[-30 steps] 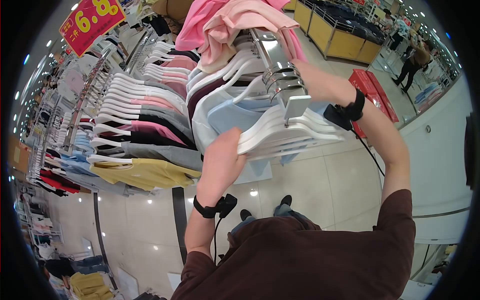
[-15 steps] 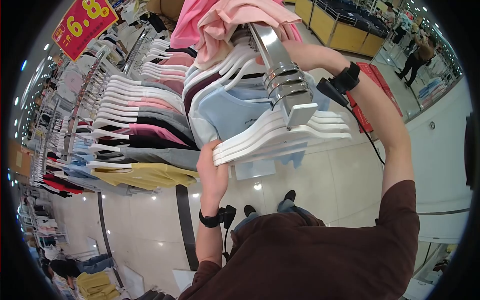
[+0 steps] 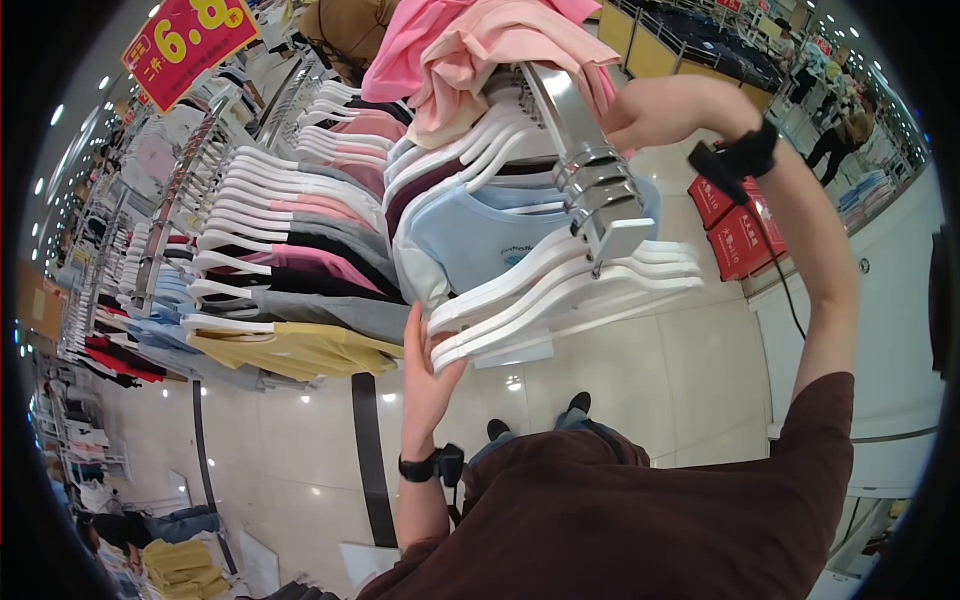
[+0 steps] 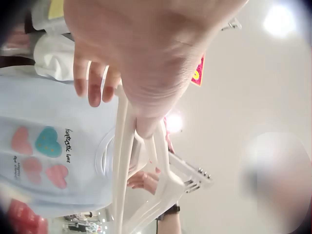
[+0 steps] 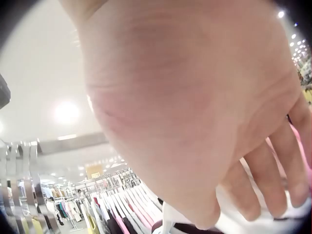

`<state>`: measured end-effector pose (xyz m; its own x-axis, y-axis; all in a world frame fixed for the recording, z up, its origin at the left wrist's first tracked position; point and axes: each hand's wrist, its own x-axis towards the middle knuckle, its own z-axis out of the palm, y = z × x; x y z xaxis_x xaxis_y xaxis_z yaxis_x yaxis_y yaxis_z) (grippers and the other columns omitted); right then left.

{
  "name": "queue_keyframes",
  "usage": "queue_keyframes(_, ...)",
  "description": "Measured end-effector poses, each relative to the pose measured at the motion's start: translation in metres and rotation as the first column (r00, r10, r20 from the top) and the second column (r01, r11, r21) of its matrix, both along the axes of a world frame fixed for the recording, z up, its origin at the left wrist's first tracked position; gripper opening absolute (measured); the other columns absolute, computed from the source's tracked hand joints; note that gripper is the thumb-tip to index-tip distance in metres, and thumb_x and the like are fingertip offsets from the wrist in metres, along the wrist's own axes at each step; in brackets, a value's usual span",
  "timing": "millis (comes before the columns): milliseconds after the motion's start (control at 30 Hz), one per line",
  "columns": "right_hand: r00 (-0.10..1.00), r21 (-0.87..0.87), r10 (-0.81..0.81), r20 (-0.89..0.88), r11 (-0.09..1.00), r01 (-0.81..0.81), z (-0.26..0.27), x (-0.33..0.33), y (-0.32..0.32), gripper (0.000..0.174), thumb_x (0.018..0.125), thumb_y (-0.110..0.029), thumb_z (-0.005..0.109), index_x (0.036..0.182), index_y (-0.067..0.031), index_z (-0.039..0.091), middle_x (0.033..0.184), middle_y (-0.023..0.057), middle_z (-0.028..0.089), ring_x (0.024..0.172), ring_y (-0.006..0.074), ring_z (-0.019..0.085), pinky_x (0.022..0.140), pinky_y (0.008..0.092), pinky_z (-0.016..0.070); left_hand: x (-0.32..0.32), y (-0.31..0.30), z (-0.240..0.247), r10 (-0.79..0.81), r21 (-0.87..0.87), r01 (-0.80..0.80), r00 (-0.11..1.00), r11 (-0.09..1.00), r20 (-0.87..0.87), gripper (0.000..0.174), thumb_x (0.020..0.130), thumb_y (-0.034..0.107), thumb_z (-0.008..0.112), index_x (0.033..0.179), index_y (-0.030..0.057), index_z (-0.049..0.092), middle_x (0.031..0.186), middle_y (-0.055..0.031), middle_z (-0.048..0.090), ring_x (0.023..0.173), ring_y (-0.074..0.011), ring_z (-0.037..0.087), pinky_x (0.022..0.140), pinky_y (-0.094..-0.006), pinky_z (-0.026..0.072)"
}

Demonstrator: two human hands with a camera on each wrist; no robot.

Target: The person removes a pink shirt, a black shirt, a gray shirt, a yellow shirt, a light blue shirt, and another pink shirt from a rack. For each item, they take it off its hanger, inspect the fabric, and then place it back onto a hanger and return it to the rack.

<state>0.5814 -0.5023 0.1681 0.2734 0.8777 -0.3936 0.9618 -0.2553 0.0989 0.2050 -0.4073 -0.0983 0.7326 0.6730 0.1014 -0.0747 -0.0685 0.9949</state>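
Observation:
Several bare white hangers (image 3: 560,290) hang at the near end of a chrome rail (image 3: 560,110). My left hand (image 3: 428,385) is at their left ends, its fingers straight; in the left wrist view its thumb touches the hangers (image 4: 127,146), the other fingers extended beside them. A light blue shirt (image 3: 480,235) hangs just behind, its printed hearts showing in the left wrist view. Across the rail, my right hand (image 3: 665,112) is raised beside the pink garments (image 3: 510,50); the right wrist view shows its fingers (image 5: 265,185) fairly straight above white hangers, holding nothing visible.
Left of me runs another rack of hung clothes, with a yellow shirt (image 3: 290,350) nearest. A red price sign (image 3: 190,45) stands above it. Red boxes (image 3: 740,235) sit on the floor at right, near a white cabinet (image 3: 880,330). Other people are farther off.
My right hand has drawn back from the rail toward the right. The bare hangers have spread apart at their left ends, my left thumb now among them. More of the blue shirt's front shows.

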Motion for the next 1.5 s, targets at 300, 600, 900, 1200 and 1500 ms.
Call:
queue_keyframes(300,0.976,0.318,-0.130,-0.173,0.931,0.180,0.114,-0.019,0.008,0.048,0.103,-0.041,0.061,0.130,-0.0013,0.066,0.116,0.0140,0.073,0.101,0.0228,0.072,0.087,0.0350,0.0583,-0.100,0.007,-0.200,0.054,0.250,0.272,0.570,0.929,-0.820,0.064,0.096,0.041,0.067,0.148,0.0073,0.051,0.128,-0.0204,0.068,0.118,-0.0353,0.066,0.102,-0.0446,0.0519)
queue_keyframes(600,0.966,0.560,0.098,0.238,0.799,-0.219,0.105,-0.004,0.111,0.073,0.090,-0.058,0.068,0.139,-0.0047,0.061,0.129,0.0250,0.068,0.120,0.0367,0.066,0.101,0.0417,0.0527,-0.252,-0.072,-0.417,-0.286,-0.271,0.158,0.080,0.950,-0.955,0.069,0.089,0.052,0.068,0.144,0.0123,0.058,0.141,-0.0195,0.062,0.133,-0.0363,0.058,0.111,-0.0468,0.0478)
queue_keyframes(900,0.956,0.656,0.055,0.287,0.716,-0.238,0.087,0.041,0.173,0.034,0.096,-0.028,0.055,0.114,-0.0080,0.075,0.101,0.0228,0.075,0.095,0.0392,0.072,0.086,0.0465,0.0568,-0.287,-0.135,-0.399,-0.279,-0.323,-0.136,0.272,0.936,-0.921,0.052,0.090,0.035,0.069,0.135,0.0092,0.063,0.129,-0.0213,0.069,0.124,-0.0390,0.063,0.103,-0.0457,0.0506)
queue_keyframes(1200,0.956,0.949,0.014,-0.294,0.126,0.290,0.150,0.090,0.099,0.044,0.110,-0.036,0.043,0.132,-0.0041,0.064,0.121,0.0127,0.072,0.108,0.0198,0.065,0.094,0.0358,0.0521,-0.310,-0.070,-0.418,-0.162,-0.177,-0.027,0.282,0.984,-0.946,0.061,0.088,0.045,0.067,0.133,0.0042,0.064,0.130,-0.0244,0.068,0.126,-0.0403,0.062,0.107,-0.0473,0.0497)
queue_keyframes(1500,0.935,0.910,0.087,-0.345,-0.213,0.355,0.183,0.047,-0.021,0.034,0.107,-0.031,0.048,0.122,-0.0045,0.062,0.112,0.0086,0.070,0.100,0.0159,0.063,0.089,0.0336,0.0516,-0.192,0.037,-0.299,-0.052,0.072,0.163,0.647,0.984,-0.761,0.049,0.097,0.036,0.066,0.135,0.0055,0.060,0.113,-0.0192,0.074,0.108,-0.0359,0.071,0.093,-0.0434,0.0561)
